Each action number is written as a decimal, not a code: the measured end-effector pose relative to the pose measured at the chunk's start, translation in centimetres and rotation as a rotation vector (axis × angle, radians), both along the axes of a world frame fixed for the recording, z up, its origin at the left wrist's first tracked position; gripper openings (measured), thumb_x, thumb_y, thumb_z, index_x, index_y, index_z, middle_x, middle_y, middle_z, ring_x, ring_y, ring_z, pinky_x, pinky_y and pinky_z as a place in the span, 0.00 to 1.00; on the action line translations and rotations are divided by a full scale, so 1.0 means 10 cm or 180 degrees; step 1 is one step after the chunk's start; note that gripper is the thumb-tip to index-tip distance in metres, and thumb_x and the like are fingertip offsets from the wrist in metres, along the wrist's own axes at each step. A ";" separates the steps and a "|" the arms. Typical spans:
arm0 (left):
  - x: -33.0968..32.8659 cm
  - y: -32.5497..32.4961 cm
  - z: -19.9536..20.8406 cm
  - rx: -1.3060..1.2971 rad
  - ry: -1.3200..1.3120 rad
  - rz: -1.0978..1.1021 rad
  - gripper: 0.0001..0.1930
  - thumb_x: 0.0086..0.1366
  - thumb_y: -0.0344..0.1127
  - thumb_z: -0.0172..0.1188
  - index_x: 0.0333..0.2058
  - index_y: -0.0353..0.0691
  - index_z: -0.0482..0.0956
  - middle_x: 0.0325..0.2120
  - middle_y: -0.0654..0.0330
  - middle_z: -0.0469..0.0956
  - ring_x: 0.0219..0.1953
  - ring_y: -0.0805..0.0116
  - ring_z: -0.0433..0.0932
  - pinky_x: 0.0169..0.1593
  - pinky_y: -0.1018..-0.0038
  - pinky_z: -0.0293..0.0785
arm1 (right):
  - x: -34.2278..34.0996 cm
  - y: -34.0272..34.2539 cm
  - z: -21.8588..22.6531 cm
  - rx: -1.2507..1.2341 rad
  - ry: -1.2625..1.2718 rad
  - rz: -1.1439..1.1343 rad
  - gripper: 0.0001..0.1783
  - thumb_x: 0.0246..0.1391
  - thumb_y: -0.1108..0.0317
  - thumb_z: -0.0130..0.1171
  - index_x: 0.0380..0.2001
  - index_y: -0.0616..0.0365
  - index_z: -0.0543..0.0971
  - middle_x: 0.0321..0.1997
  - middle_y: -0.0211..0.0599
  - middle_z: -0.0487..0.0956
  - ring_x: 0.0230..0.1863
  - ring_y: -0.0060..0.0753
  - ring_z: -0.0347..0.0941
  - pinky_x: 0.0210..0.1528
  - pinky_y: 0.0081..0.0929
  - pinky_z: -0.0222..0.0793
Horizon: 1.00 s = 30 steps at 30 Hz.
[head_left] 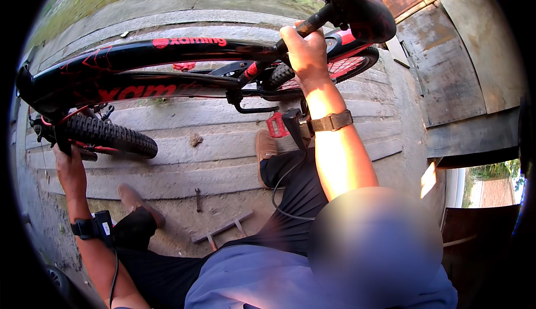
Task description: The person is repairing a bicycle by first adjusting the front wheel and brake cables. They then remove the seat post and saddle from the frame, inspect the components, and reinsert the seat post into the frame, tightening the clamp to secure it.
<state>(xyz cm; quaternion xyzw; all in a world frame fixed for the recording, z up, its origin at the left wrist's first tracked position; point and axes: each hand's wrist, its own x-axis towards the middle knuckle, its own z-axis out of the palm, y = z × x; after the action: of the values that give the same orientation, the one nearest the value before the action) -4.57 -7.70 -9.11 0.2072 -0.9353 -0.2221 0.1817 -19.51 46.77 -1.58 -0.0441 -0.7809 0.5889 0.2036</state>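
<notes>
A black bicycle [134,55] with red markings stands across the view, its front end at the left. Around the seat post [318,21], just beneath the black saddle [371,16], my right hand [306,52] is closed. At the front end, beside the knobby front wheel [111,135], my left hand [71,170] is closed round a black part that looks like the handlebar grip; its fingers are partly hidden. The rear wheel [360,66] shows beyond my right wrist. A red pedal [276,125] and its crank hang between the wheels, near my shoe.
A wrench [197,200] lies on the ground by my feet, close to a rusty metal bar frame [223,228]. Long stone slabs [190,141] form the ground. Metal sheets [441,58] stand at the right. A dark wheel [58,281] shows at lower left.
</notes>
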 end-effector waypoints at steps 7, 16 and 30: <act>-0.01 0.02 0.05 -0.0127 0.0014 -0.0026 0.16 0.72 0.44 0.54 0.50 0.40 0.71 0.38 0.45 0.81 0.43 0.42 0.80 0.46 0.57 0.73 | 0.02 0.03 0.00 0.0022 0.0027 0.0125 0.26 0.47 0.63 0.69 0.46 0.64 0.71 0.37 0.30 0.72 0.36 0.22 0.69 0.40 0.22 0.68; -0.06 -0.06 0.05 -0.0226 0.0117 -0.0196 0.15 0.71 0.41 0.54 0.50 0.39 0.72 0.38 0.45 0.80 0.43 0.43 0.80 0.46 0.57 0.73 | 0.08 0.11 0.07 -0.0245 -0.0071 0.0703 0.33 0.47 0.61 0.68 0.51 0.69 0.67 0.36 0.29 0.71 0.36 0.21 0.67 0.42 0.20 0.68; -0.10 -0.22 -0.03 -0.0297 0.0039 -0.0002 0.15 0.70 0.39 0.55 0.50 0.37 0.72 0.40 0.43 0.80 0.46 0.41 0.80 0.48 0.57 0.74 | 0.24 0.16 0.32 -0.0713 -0.0640 0.1509 0.47 0.44 0.62 0.69 0.63 0.68 0.57 0.34 0.28 0.68 0.34 0.20 0.67 0.39 0.18 0.64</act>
<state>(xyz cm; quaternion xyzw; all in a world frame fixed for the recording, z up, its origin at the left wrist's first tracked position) -5.61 -9.93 -9.39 0.1969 -0.9435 -0.1796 0.1968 -17.07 48.33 1.63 0.0593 -0.7157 0.6954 -0.0244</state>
